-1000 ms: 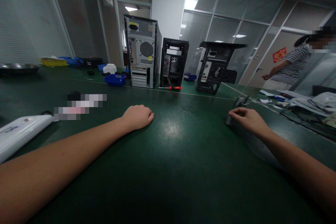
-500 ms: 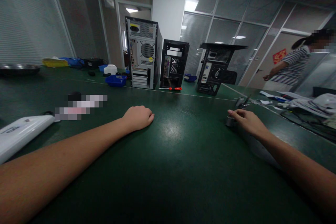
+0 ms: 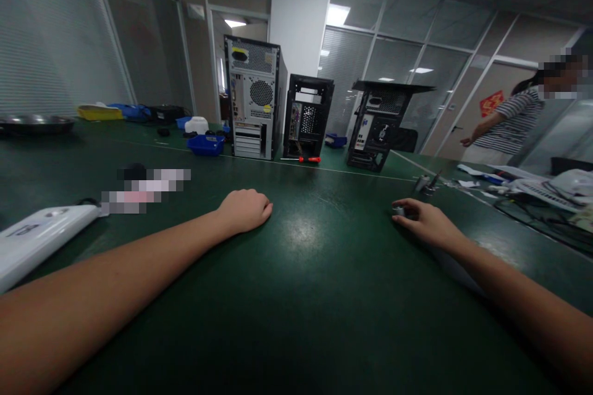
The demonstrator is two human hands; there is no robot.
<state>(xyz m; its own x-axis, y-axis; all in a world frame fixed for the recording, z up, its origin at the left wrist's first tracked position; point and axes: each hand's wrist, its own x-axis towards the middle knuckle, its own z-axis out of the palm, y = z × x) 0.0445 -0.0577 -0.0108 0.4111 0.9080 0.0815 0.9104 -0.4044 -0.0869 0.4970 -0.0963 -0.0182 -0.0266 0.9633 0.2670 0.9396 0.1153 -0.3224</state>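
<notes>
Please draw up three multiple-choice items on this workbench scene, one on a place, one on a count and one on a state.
1. Where does the red-handled screwdriver lie?
A. on the green table before the middle black computer case
B. in the blue plastic bin
C. under the left hand

2. How many upright computer tower cases stand on the dark green table?
A. one
B. three
C. five

3. How is the left hand?
A. raised in the air
B. holding a screwdriver
C. resting on the table as a loose fist, holding nothing

Answers: 1 A, it lies at the foot of the middle black computer case. 2 B, a silver-backed one and two black ones stand in a row. 3 C, the curled fingers lie on the tabletop.
</notes>
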